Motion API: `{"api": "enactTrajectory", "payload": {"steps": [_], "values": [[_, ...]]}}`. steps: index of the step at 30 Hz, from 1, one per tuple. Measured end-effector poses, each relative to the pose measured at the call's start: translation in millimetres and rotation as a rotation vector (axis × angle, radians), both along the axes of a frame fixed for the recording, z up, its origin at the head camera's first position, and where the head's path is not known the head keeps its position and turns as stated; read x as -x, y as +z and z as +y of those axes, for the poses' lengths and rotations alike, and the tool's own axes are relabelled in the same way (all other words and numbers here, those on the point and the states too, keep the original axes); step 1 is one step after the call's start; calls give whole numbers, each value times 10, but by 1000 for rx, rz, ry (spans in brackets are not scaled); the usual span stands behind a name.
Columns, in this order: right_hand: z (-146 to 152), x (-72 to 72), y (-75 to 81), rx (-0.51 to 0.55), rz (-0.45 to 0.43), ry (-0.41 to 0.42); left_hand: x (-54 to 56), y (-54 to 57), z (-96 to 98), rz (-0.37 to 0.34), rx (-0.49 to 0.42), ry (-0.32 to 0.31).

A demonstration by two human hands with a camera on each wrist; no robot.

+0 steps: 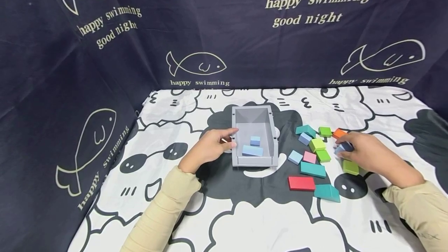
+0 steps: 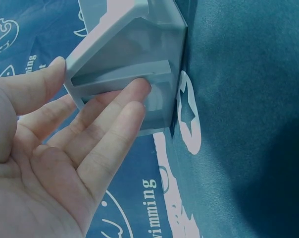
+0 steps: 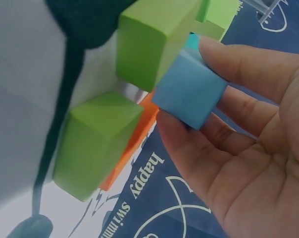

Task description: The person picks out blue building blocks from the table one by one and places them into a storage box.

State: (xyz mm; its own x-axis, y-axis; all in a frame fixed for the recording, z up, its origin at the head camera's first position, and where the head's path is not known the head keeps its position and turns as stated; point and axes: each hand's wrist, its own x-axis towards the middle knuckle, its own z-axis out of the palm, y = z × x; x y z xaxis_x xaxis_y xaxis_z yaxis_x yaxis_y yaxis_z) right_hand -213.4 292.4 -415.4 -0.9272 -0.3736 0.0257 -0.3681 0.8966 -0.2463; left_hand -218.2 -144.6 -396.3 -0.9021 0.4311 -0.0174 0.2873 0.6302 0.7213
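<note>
My right hand [image 1: 367,154] pinches a light blue block [image 3: 189,89] between thumb and fingertips, at the right side of the scattered blocks. Close by it are a green block [image 3: 97,144], another green block [image 3: 149,42] and an orange block [image 1: 338,133]. At the left rim of a grey plastic bin [image 1: 237,112], my left hand [image 1: 211,144] rests its thumb and fingertips, the fingers fairly straight. Inside the bin lie a small blue block [image 1: 255,140] and a longer blue block [image 1: 252,151].
Several blocks lie between the bin and my right hand, among them a red block [image 1: 301,183], a pink block [image 1: 309,157], a teal block [image 1: 313,169] and a yellow-green block [image 1: 317,144]. A dark curtain [image 1: 245,42] hangs behind the patterned cloth [image 1: 266,224].
</note>
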Motion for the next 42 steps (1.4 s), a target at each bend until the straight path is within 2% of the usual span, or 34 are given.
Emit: {"api": "enactTrajectory", "payload": {"steps": [10, 17, 22, 28, 42], "values": [[-44, 12, 70, 15, 32, -17, -4, -6, 11, 6, -9, 4], [-103, 37, 105, 44, 109, 4, -2, -4, 15, 14, -22, -2], [-188, 38, 143, 84, 173, -12, -3, -1, 10, 23, -6, -4], [-272, 53, 194, 93, 184, -31, -7, -8, 7, 17, 4, -9], [-510, 100, 344, 139, 223, 8, -7, -25, 0, 29, 5, -10]]}}
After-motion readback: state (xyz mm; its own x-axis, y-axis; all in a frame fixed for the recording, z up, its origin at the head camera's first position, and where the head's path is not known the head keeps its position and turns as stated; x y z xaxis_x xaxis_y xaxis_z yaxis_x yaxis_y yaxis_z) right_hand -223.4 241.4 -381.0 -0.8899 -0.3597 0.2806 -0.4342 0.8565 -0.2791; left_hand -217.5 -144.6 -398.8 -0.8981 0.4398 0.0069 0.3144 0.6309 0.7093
